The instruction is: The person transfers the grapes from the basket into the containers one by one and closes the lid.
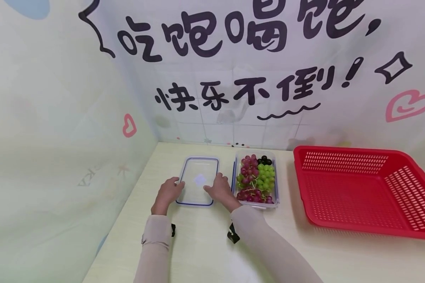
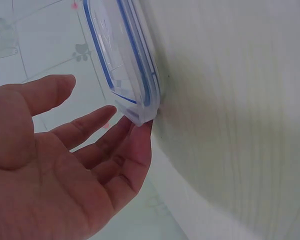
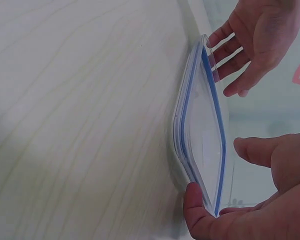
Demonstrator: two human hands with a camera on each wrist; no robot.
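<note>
Both hands, left [image 1: 168, 191] and right [image 1: 220, 188], fingers relaxed, touch the lid's [image 1: 197, 180] near corners (grape box [image 1: 256, 179] beside) on the table [image 1: 205, 247].

Clear lid [image 1: 197, 181] w/ blue seal flat on table [image 1: 205, 251], touched by left hand [image 1: 168, 192] & right hand [image 1: 221, 190] at near corners. Grape box [image 1: 256, 179] just beside; red basket [image 1: 361, 188] further right.

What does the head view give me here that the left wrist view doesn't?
Only the head view shows the container of grapes, the red basket, the right hand at the lid's right edge, and the wall lettering. Only the left wrist view shows the left fingertips touching the lid's corner from close up. Both show the left hand, the clear blue-rimmed lid and the pale table.
</note>
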